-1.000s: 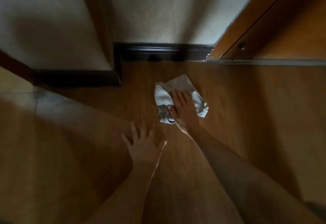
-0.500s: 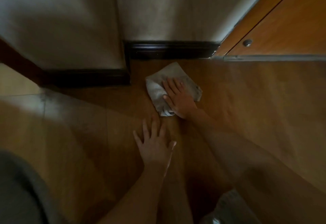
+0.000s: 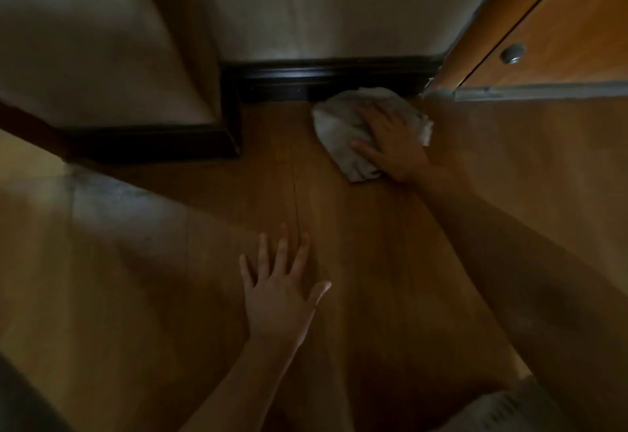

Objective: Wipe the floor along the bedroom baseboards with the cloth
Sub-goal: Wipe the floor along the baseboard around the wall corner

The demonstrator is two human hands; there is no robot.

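A crumpled pale grey cloth (image 3: 336, 125) lies on the wooden floor (image 3: 356, 227), its far edge touching the dark baseboard (image 3: 323, 81) near the door frame. My right hand (image 3: 390, 142) lies flat on top of the cloth with fingers spread, pressing it down. My left hand (image 3: 278, 292) rests palm-down on the bare floor nearer to me, fingers straight and apart, holding nothing.
The wall juts out at the left, with a second stretch of dark baseboard (image 3: 149, 142) around that corner. A wooden door (image 3: 560, 23) with a round metal knob (image 3: 512, 53) and a metal threshold strip (image 3: 543, 91) stand at the right. Pale floor shows at far left.
My right hand has pushed the cloth away from me, up against the baseboard and toward the door frame. My left hand stays planted on the floor.
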